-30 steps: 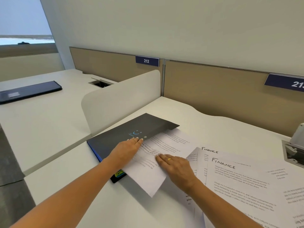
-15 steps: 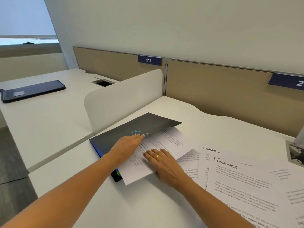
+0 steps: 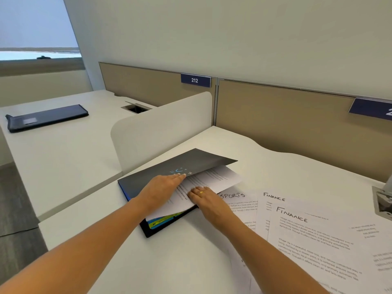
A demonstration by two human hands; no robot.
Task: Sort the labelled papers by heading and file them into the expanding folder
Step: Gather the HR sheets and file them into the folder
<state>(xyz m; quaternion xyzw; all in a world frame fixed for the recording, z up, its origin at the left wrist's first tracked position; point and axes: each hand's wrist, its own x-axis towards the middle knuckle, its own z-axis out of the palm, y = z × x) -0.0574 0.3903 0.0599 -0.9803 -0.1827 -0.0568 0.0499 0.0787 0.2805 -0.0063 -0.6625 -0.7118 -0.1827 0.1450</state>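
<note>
A person's two bare forearms reach across a white desk (image 3: 148,262) to a dark expanding folder (image 3: 191,162) lying flat. The left hand (image 3: 163,187) lies flat with its fingers straight and together, curled round nothing, and its fingertips touch the edge of the folder's raised front cover. Just under those fingertips a printed sheet (image 3: 214,179) sits partly inside the folder, its far corner sticking out past the cover. The right hand (image 3: 209,201), wearing a gold ring (image 3: 201,192), rests just right of the left fingers. Its fingers are also straight, pressing flat on the sheet and gripping nothing. Below the left palm, green and blue tabs (image 3: 161,221) show at the folder's open end. To the right of the right fingers loose papers lie spread out: a page headed SPORTS (image 3: 237,201) nearest, then two overlapping pages headed FINANCE (image 3: 307,236). Beyond the fingers stands a white divider (image 3: 161,128), with a sign reading 212 (image 3: 195,80) behind it. Far left of the fingers, a dark flat case (image 3: 46,116) lies on the neighbouring desk.
</note>
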